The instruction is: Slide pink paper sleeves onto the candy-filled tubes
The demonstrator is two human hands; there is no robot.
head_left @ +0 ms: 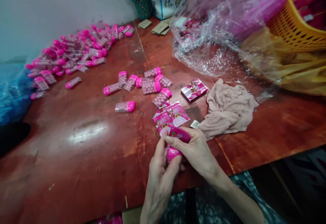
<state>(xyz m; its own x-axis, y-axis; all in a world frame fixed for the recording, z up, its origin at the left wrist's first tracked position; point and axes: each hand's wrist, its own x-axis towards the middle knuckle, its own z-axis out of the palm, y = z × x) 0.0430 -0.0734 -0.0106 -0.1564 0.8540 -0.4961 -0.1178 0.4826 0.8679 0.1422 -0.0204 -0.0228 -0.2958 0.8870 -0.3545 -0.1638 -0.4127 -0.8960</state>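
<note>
Near the table's front edge, my left hand (159,173) is closed around a candy tube whose pink cap (173,153) shows between the fingers. My right hand (198,149) pinches a shiny pink printed label (180,134) at the tube; how far the label goes around it is hidden by my fingers. Just beyond my hands lie loose pink labels (178,113), partly overlapping. A stack of the same labels (194,89) sits farther right. Several pink-capped tubes of small pink candy balls (150,87) are scattered behind the loose labels, and one tube (124,106) lies apart to the left.
A large heap of pink-capped tubes (76,52) rests against the wall. A crumpled beige cloth (229,110) lies to the right. Clear plastic film (203,54), cardboard pieces (161,27) and an orange basket (295,23) occupy the back right. Blue plastic bag (15,91) at left.
</note>
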